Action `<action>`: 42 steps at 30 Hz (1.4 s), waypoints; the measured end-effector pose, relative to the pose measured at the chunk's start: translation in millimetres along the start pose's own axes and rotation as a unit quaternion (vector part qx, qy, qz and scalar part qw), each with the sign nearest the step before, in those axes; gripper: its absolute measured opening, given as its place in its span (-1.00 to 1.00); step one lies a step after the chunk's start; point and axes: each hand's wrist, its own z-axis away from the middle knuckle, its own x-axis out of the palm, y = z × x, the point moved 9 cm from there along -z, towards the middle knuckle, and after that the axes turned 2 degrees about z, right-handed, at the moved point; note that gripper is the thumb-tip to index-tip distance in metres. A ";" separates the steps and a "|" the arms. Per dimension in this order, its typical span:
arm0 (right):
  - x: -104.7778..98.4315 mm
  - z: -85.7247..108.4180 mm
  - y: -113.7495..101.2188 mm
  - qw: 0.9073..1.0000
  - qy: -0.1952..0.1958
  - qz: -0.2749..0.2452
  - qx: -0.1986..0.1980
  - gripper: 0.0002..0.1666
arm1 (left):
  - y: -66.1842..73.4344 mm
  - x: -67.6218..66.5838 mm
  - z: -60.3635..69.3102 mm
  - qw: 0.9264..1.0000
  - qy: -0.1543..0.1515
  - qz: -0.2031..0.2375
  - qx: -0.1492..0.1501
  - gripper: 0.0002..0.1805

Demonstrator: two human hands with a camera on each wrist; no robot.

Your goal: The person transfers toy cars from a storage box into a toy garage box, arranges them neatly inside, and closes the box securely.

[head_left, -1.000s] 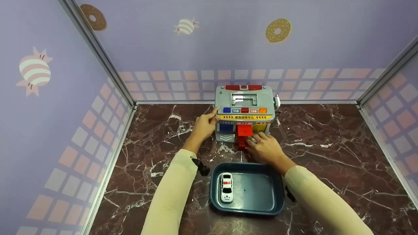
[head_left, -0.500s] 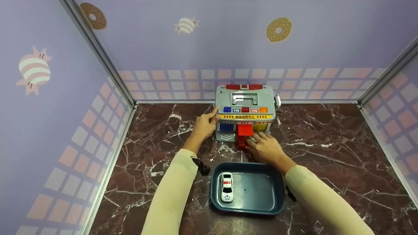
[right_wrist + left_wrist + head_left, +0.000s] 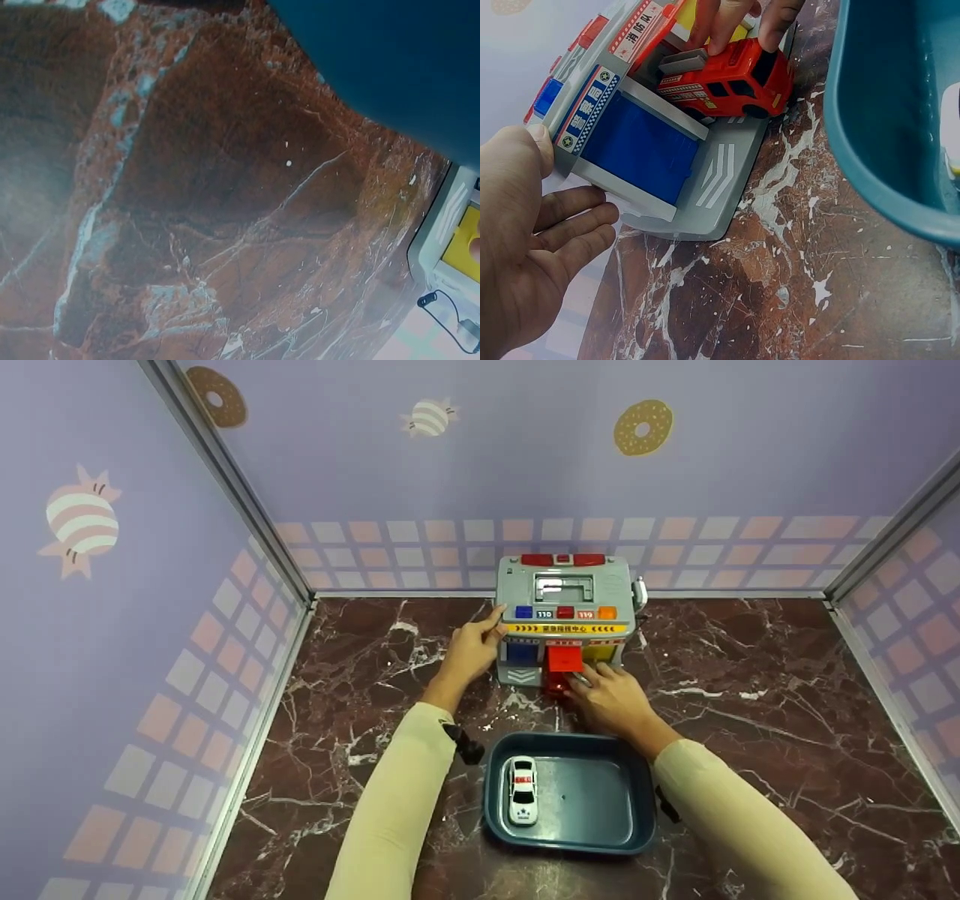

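1. So the hands are basically staying put compared with a second ago, and everything is sitting in pretty much the same layout.
2. The right hand is gripping the red toy fire truck, fingers bending over its top and far side. If the truck is shifting at all since the earlier shots, it's too little for me to tell.
3. That truck is sitting at the middle bay of the grey toy emergency station, nose pointing outward at the front edge of the ramp. The red door is sticking out above its rear, same as before.
4. The left hand is staying open, a fingertip touching the station's left side while the other fingers are stretching out near the blue door.
5. The yellow door is showing on the far side, just beside the right hand.
6. Nearer the person, the blue-green tray is resting on the marbled surface, and the white toy police car is still lying along its left side.
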 end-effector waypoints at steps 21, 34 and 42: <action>-8.3 3.2 -6.8 0.997 0.053 0.005 -0.050 -0.59 | 0.3 0.2 -0.7 1.000 0.002 -0.002 0.002 -0.46; -2.5 6.6 -2.8 0.999 -0.005 -0.015 -0.046 -0.41 | 1.5 -2.0 1.6 1.000 0.004 -0.008 0.003 -0.48; -2.8 8.2 0.6 0.999 -0.025 -0.021 -0.038 -0.38 | 2.7 -1.5 0.9 1.000 0.005 -0.008 0.006 -0.48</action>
